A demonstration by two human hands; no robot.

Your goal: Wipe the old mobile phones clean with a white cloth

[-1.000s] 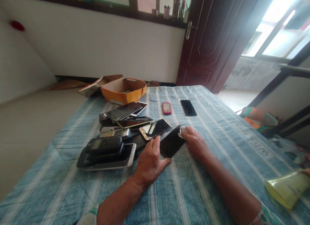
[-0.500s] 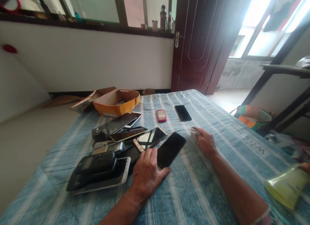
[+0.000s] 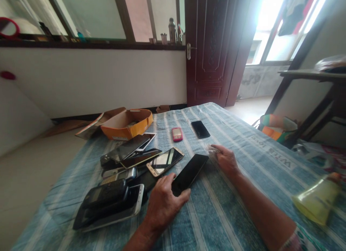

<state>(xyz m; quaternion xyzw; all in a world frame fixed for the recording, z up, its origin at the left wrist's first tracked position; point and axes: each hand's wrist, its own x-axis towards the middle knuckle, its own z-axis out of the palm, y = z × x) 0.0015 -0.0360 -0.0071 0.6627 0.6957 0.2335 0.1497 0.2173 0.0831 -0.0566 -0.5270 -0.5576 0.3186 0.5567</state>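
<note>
My left hand [image 3: 164, 200] grips the lower end of a black smartphone [image 3: 191, 171], thumb on one edge and fingers on the other. The phone's far end tilts up a little from the cloth. My right hand [image 3: 226, 160], to its right, pinches a thin whitish wipe [image 3: 212, 149], crumpled at the fingertips. Beside my left hand lies a gold-framed smartphone [image 3: 165, 162], screen up. Farther left, several old phones lie in a pile, with a dark handset [image 3: 105, 193] on top of a white-edged phone [image 3: 139, 200].
A pink phone [image 3: 177, 134] and another black smartphone [image 3: 200, 129] lie toward the back of the striped tablecloth [image 3: 232, 222]. An open orange cardboard box [image 3: 127, 130] stands at the back left. At the right edge is a yellow translucent container [image 3: 315, 200], partly blurred.
My left hand has closed around the black smartphone and raised its far end slightly. My right hand still pinches the wipe nearby. The whole view has shifted a little.
</note>
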